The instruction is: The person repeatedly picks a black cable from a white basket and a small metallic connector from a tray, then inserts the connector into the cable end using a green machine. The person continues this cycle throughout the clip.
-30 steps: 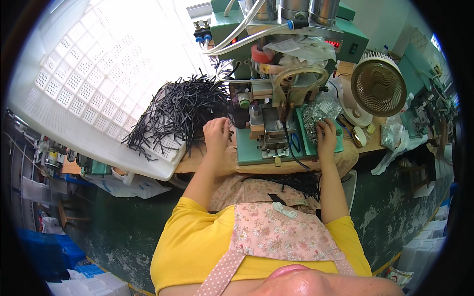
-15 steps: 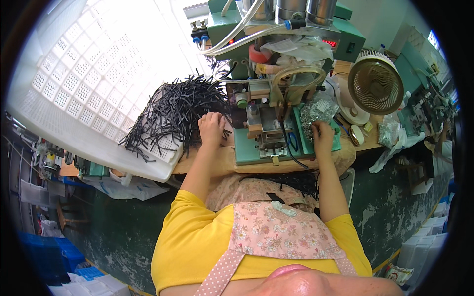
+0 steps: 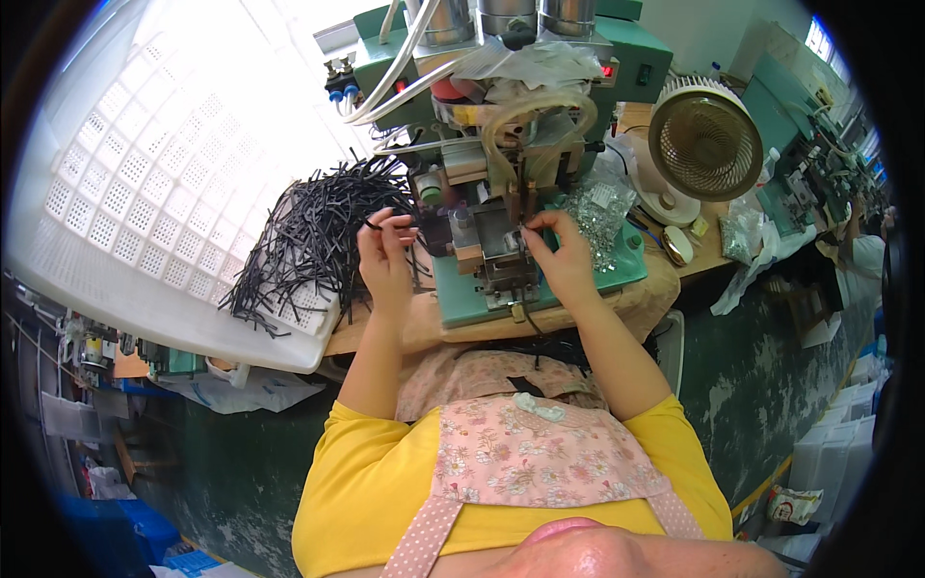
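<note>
While a basket (image 3: 164,313) holds black strips (image 3: 323,222), the left hand (image 3: 387,258) grips 1.

- Right hand (image 3: 563,255): any fingertip contents too small to tell.
- Black strip (image 3: 372,224): partly hidden by left hand (image 3: 385,258).
- Wooden tabletop (image 3: 349,333): left edge hidden under white crate (image 3: 193,333).
- Metal cylinders (image 3: 506,13): cut off by picture's top edge.

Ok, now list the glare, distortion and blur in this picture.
In the head view, glare washes out the upper left around the white basket, whose near edge bows with the fisheye; also in the head view, black fills the corners, the blue crates look soft, and whether the right hand pinches anything is too small to tell.
</note>
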`<state>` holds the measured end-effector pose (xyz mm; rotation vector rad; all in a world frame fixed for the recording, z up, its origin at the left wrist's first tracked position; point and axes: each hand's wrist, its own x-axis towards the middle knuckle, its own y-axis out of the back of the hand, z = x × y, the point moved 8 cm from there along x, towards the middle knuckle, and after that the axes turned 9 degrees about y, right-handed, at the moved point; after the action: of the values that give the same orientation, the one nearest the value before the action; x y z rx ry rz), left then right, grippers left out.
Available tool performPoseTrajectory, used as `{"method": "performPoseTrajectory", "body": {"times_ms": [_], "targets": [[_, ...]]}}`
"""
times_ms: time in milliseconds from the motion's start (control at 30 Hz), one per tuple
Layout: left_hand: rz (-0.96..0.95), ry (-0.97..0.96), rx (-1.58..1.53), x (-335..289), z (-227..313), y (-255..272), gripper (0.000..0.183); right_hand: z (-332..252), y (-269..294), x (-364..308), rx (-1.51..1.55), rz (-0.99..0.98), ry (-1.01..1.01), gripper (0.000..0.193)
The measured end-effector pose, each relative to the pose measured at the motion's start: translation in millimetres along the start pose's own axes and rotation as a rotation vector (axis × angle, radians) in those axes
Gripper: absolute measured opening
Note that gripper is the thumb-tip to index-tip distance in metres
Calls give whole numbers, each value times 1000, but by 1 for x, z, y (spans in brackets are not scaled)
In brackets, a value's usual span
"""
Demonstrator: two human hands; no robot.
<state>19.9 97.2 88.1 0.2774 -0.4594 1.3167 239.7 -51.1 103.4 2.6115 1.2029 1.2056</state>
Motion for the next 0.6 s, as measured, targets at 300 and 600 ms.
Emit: {"method": "performPoseTrajectory", "body": {"times_ms": [300, 600], "targets": [[-393, -806, 371, -84, 87, -110, 32, 6, 15, 0, -122, 53, 27, 17], [-406, -873, 311, -87, 73, -115, 24, 111, 117, -38, -505, -27, -106, 19]]}}
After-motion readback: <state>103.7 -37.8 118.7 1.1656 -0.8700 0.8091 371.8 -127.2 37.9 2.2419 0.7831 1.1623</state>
